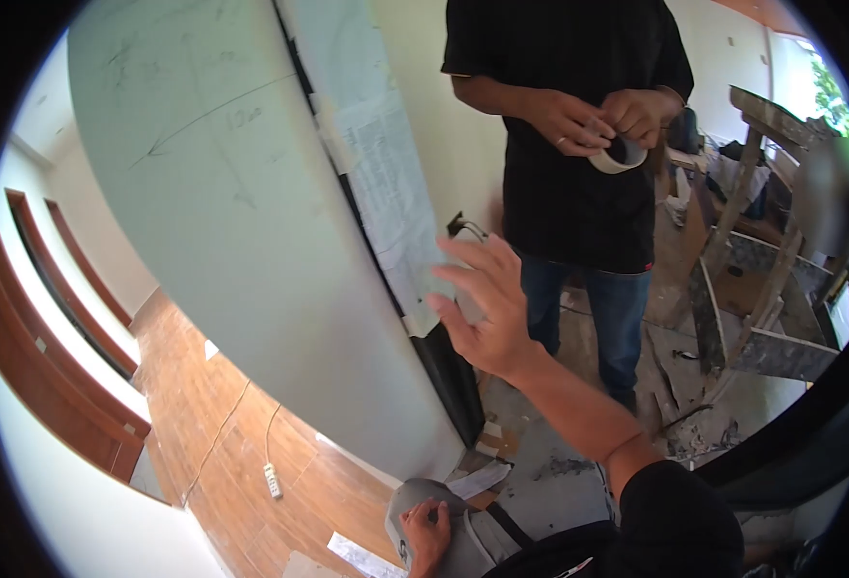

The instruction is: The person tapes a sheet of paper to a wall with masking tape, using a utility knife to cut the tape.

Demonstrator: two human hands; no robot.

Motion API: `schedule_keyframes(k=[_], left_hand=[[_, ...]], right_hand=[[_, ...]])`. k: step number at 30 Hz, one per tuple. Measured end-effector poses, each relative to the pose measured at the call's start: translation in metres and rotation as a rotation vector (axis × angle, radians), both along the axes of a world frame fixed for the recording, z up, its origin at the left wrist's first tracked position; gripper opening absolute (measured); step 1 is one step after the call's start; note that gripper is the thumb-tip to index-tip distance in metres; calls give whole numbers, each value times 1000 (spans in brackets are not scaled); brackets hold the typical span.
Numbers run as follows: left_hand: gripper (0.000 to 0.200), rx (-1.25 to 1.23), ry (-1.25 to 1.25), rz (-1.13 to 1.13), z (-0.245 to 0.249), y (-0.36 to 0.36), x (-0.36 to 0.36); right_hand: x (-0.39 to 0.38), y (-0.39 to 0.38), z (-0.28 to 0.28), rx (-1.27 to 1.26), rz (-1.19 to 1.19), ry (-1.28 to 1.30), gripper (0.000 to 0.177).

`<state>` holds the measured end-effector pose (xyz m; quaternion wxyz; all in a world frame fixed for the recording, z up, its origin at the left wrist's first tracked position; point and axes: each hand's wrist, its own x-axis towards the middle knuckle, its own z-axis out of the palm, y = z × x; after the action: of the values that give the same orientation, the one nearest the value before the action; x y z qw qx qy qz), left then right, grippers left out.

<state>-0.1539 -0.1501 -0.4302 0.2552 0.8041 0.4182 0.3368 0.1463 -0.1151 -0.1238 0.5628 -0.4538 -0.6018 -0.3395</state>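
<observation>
Black cloth sleeve [680, 515], matte and short, covers the upper part of the person's raised right arm. Right hand [482, 303] is open and empty, its fingers spread and slightly bent beside a long paper sheet [376, 159]; whether the fingertips touch it cannot be told. Left hand [424, 530], fingers curled, lies on a smooth, rounded grey form [407, 498]; whether it grips anything is unclear.

The paper sheet runs down the edge of a broad, smooth, pale green panel [222, 193] with faint pencil-like marks and a curved line. It looks thin, whitish-blue and a little wrinkled, with faint print and pale tape-like patches along its side, next to a narrow black strip [352, 204].

Facing the camera, another person [579, 212] in a black shirt and blue jeans holds a pale, ring-shaped tape roll [617, 166]. A white power strip [272, 481] lies on the glossy, wood-grained floor [222, 414].
</observation>
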Motion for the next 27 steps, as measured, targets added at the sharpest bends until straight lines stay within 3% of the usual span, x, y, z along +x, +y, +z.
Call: schedule_keyframes(k=[1,2,4,6,8,11,12,14,18,20,21,27], left_hand=[[19,15,-26,15,0,-2,0],[19,11,-33,-8,0,-1,1],[20,-60,19,14,14,-3,4],[20,-75,4,4,32,-11,5],[36,-222,186,20,36,-7,-3],[34,-320,200,-48,39,-3,-4],[34,-321,205,-58,44,-3,-3],[37,-85,177,-118,57,-7,-1],[40,-68,306,-41,30,-4,-4],[41,-302,393,35,43,-6,0],[41,-302,396,34,43,-7,0],[41,-188,136,-58,18,1,-4]], right_hand=[[6,-7,1,172,12,50,10],[12,-15,-4,169,-10,41,10],[26,-26,-21,234,69,442,8],[46,-37,-30,245,24,502,7],[63,-52,-35,259,-17,571,7],[94,-76,-35,188,0,779,9],[102,-83,-29,190,-11,780,9],[113,-96,-15,238,111,890,11],[129,-111,-5,184,140,941,16],[131,-112,-3,183,140,934,16],[131,-113,-3,181,140,927,16],[136,-117,-2,236,181,920,15]])
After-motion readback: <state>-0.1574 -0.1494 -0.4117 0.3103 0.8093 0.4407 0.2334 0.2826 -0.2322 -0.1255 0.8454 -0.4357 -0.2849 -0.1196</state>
